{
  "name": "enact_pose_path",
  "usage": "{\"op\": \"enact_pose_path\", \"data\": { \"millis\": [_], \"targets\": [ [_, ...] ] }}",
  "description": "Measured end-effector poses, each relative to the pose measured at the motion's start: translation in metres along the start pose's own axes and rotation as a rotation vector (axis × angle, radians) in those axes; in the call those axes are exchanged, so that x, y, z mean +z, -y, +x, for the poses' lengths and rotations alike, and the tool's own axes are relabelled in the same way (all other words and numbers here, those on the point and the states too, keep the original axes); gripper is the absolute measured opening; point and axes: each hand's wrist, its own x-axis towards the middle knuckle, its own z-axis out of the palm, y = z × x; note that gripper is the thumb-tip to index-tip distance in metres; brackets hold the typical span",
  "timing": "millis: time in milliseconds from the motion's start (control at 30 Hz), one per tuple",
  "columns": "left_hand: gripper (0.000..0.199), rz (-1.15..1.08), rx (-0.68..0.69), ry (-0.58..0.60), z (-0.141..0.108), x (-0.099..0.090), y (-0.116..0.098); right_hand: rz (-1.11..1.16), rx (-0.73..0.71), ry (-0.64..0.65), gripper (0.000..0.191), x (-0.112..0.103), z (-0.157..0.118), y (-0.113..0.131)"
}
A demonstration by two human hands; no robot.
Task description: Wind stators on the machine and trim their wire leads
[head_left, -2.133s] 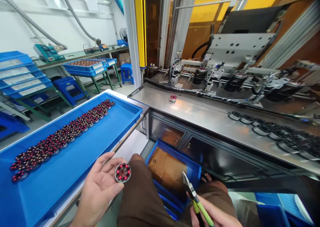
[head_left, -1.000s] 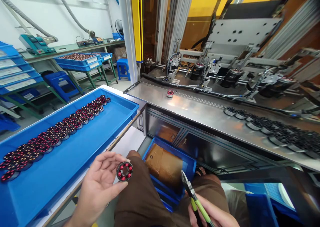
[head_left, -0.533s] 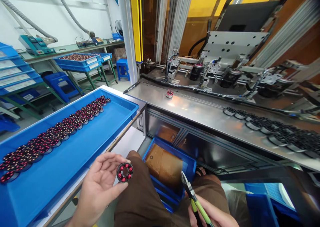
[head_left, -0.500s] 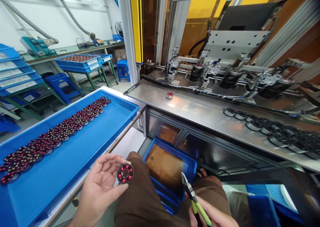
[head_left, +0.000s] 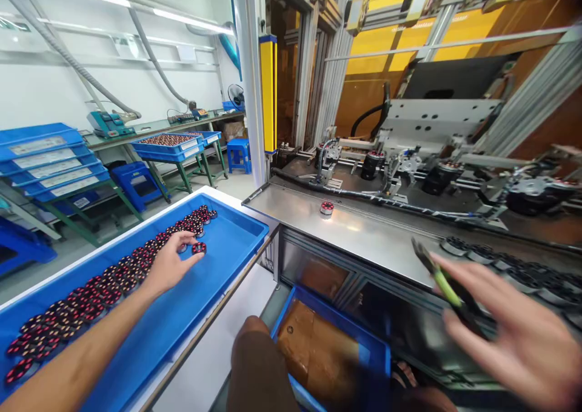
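Observation:
My left hand (head_left: 170, 263) reaches over the blue tray (head_left: 184, 306) and pinches a small motor stator (head_left: 199, 249) with dark red windings between thumb and fingers. Beside it, rows of similar stators (head_left: 107, 285) run along the tray, some showing copper-coloured spots. My right hand (head_left: 513, 327), smeared by motion, grips cutting pliers (head_left: 448, 286) with green and black handles, their jaws pointing up and left. The pliers are in front of the metal ledge (head_left: 364, 236) of the machine. One red-wound stator (head_left: 326, 208) sits alone on that ledge.
Several black-and-silver round parts (head_left: 482, 254) line the ledge's right end. Behind it stand machine stations with black cylinders (head_left: 373, 165). A blue bin (head_left: 386, 363) with brown cardboard lies below, near my knees. Stacked blue trays (head_left: 50, 157) and a workbench stand at the left.
My left hand has carried the stator from above my lap to the tray's rows. My right hand has risen to the right with the pliers. The view has tilted upward.

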Motion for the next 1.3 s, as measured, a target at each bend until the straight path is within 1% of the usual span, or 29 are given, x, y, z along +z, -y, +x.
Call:
{"op": "enact_pose_path", "data": {
  "millis": [33, 67, 100, 167, 200, 267, 300, 367, 433, 500, 533, 600, 667, 700, 767, 900, 1000, 1133, 1300],
  "targets": [
    [0.051, 0.047, 0.014, 0.001, 0.018, 0.014, 0.011, -0.021, -0.042, 0.026, 0.063, 0.003, 0.025, -0.012],
    [0.043, 0.096, 0.021, -0.005, 0.034, 0.029, 0.019, -0.040, -0.050, 0.065, 0.063, 0.009, 0.048, -0.024],
    [0.037, 0.144, 0.024, -0.013, 0.048, 0.042, 0.027, -0.063, -0.032, 0.076, 0.062, 0.018, 0.067, -0.035],
    [0.033, 0.233, 0.013, -0.041, 0.071, 0.065, 0.040, -0.106, 0.013, 0.109, 0.061, 0.040, 0.094, -0.055],
    [0.033, 0.272, 0.002, -0.058, 0.079, 0.074, 0.047, -0.124, 0.024, 0.117, 0.060, 0.052, 0.101, -0.064],
    [0.036, 0.341, -0.026, -0.094, 0.094, 0.084, 0.059, -0.150, 0.023, 0.121, 0.059, 0.072, 0.104, -0.077],
    [0.036, 0.370, -0.039, -0.108, 0.099, 0.086, 0.066, -0.159, 0.014, 0.113, 0.058, 0.078, 0.102, -0.082],
    [0.036, 0.417, -0.057, -0.134, 0.106, 0.087, 0.077, -0.174, -0.011, 0.091, 0.058, 0.085, 0.096, -0.088],
    [0.038, 0.450, -0.066, -0.170, 0.107, 0.088, 0.084, -0.194, -0.038, 0.073, 0.058, 0.085, 0.092, -0.090],
    [0.042, 0.466, -0.052, -0.201, 0.102, 0.092, 0.087, -0.214, -0.060, 0.071, 0.058, 0.083, 0.091, -0.090],
    [0.043, 0.465, -0.029, -0.196, 0.097, 0.096, 0.088, -0.224, -0.066, 0.071, 0.058, 0.082, 0.092, -0.089],
    [0.042, 0.444, 0.048, -0.119, 0.086, 0.106, 0.087, -0.243, -0.072, 0.080, 0.058, 0.081, 0.093, -0.087],
    [0.038, 0.412, 0.127, 0.000, 0.076, 0.116, 0.085, -0.261, -0.078, 0.096, 0.058, 0.081, 0.095, -0.084],
    [0.038, 0.399, 0.152, 0.047, 0.072, 0.119, 0.085, -0.268, -0.079, 0.101, 0.057, 0.081, 0.095, -0.083],
    [0.042, 0.387, 0.169, 0.097, 0.069, 0.124, 0.086, -0.280, -0.076, 0.113, 0.054, 0.080, 0.096, -0.082],
    [0.053, 0.384, 0.156, 0.120, 0.071, 0.122, 0.088, -0.292, -0.070, 0.133, 0.048, 0.078, 0.096, -0.079],
    [0.057, 0.379, 0.149, 0.119, 0.073, 0.120, 0.089, -0.283, -0.072, 0.127, 0.047, 0.078, 0.096, -0.078],
    [0.055, 0.371, 0.155, 0.110, 0.072, 0.121, 0.088, -0.286, -0.083, 0.117, 0.047, 0.077, 0.096, -0.076],
    [0.050, 0.364, 0.177, 0.117, 0.070, 0.120, 0.086, -0.330, -0.092, 0.126, 0.053, 0.077, 0.094, -0.077]
  ]
}}
